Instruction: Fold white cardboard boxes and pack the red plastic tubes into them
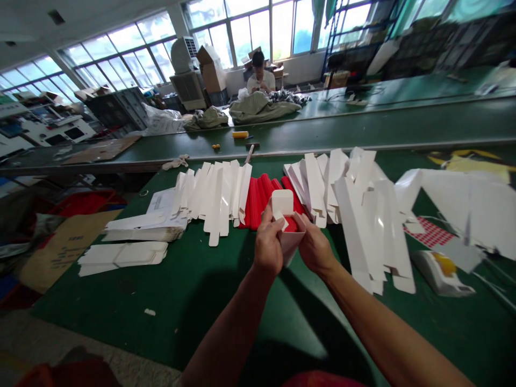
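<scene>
Between my two hands is a long white carton (292, 240), tilted with its end flap raised toward me and something red showing inside its mouth. My left hand (269, 242) grips the carton's left side, thumb near a small side flap. On its right side my right hand (315, 244) is closed around the edge. Just beyond my hands lies a row of red ribbed pieces (258, 199). White folded cartons (220, 193) lie to the left of them, and more white cartons (363, 209) are heaped to the right.
Flat carton bundles (123, 255) lie at the left on the green table (201, 301). A tape dispenser (442, 273) and a sheet of red dots (431, 232) are at the right. Beyond, a second bench holds a yellow roll (241, 135); a person (260, 78) sits behind it.
</scene>
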{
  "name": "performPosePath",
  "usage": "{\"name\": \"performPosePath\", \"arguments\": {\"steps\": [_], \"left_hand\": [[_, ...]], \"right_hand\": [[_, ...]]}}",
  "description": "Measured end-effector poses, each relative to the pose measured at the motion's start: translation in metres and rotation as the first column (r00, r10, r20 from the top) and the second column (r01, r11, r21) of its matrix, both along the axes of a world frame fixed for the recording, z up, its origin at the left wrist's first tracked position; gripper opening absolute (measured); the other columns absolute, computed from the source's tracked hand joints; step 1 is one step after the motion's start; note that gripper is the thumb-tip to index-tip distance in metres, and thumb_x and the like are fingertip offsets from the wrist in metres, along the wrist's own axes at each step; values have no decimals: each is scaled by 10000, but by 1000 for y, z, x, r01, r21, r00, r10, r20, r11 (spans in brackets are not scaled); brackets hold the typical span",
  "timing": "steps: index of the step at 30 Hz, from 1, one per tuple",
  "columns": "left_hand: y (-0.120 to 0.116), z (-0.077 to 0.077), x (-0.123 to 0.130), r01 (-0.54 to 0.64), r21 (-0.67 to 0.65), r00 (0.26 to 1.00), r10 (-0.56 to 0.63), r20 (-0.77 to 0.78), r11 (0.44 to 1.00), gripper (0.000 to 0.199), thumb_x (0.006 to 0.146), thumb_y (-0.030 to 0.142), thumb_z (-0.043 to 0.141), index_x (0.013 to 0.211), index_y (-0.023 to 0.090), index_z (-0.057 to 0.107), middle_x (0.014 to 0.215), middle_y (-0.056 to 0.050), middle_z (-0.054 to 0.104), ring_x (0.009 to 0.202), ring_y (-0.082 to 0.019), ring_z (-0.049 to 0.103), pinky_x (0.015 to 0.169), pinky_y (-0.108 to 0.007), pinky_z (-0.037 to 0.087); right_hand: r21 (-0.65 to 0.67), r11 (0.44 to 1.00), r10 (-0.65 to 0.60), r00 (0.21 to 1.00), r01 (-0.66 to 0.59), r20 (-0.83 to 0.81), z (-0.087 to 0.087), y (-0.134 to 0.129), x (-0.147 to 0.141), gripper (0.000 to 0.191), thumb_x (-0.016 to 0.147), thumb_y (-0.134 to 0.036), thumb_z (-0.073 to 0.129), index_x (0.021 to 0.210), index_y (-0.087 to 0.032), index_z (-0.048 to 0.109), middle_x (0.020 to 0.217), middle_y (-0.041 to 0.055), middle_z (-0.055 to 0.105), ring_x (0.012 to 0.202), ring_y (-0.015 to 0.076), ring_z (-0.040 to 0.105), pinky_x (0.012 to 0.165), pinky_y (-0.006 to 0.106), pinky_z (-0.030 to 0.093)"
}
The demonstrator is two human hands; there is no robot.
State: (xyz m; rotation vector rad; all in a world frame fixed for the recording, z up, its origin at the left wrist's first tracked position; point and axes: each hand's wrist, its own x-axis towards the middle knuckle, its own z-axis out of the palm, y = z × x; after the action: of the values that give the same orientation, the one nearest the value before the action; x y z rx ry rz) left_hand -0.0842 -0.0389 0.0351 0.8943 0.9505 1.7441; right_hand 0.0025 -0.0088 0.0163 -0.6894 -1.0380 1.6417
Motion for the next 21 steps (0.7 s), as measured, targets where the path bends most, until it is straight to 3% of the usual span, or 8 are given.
{"name": "performPosePath", "arguments": {"steps": [2,5,9,13,17,19,21], "left_hand": [[3,4,1,36,-17,999,-36,32,999,541,809,212,443,1344,147,495,1185,-97,668,1132,-232,623,995,-340,480],[7,9,1,72,-6,995,-72,63,997,507,788,197,460,1286,145,542,1142,-90,678,1071,-227,642,959,-331,490],[6,9,3,68,3,989,-68,132,998,445,776,173,501,1211,147,592,1053,-73,695,994,-204,652,905,-302,492],[9,3,6,-62,14,989,60,132,998,334,760,153,541,1075,151,654,946,-46,690,898,-174,645,838,-269,488],[17,-9,6,-272,89,958,278,-69,958,190,783,158,545,885,167,705,926,-41,652,904,-165,610,816,-256,476],[18,-17,5,-346,202,905,383,-187,916,212,837,209,519,907,177,716,985,-59,629,974,-188,590,857,-293,479],[16,-24,1,-334,339,851,436,-294,880,313,898,264,444,1063,179,696,1122,-92,596,1098,-222,552,947,-359,460]], "right_hand": [[13,998,-58,998,58,9,3,2,-3,335,757,-507,643,933,-226,689,1038,46,731,1143,265,603,1039,401,436],[1,1000,-26,999,26,-34,13,2,-7,222,800,-396,619,909,-211,673,947,39,736,950,246,669,857,356,520],[26,1000,9,999,-8,-39,17,-2,-7,152,825,-291,580,914,-198,660,848,16,710,768,188,646,680,280,496],[137,974,-182,983,179,6,10,2,-10,177,797,-193,578,942,-223,673,839,-27,688,762,148,612,729,256,461],[246,905,-348,937,347,-40,9,14,-18,145,745,-120,593,774,-215,698,787,-28,667,770,144,590,739,255,451],[271,888,-358,928,372,-102,9,19,-20,169,728,-101,572,709,-211,700,778,-13,671,788,159,595,745,269,459],[301,881,-336,930,366,-147,6,22,-20,211,749,-116,532,716,-210,719,802,7,688,835,183,612,787,297,469]]}}
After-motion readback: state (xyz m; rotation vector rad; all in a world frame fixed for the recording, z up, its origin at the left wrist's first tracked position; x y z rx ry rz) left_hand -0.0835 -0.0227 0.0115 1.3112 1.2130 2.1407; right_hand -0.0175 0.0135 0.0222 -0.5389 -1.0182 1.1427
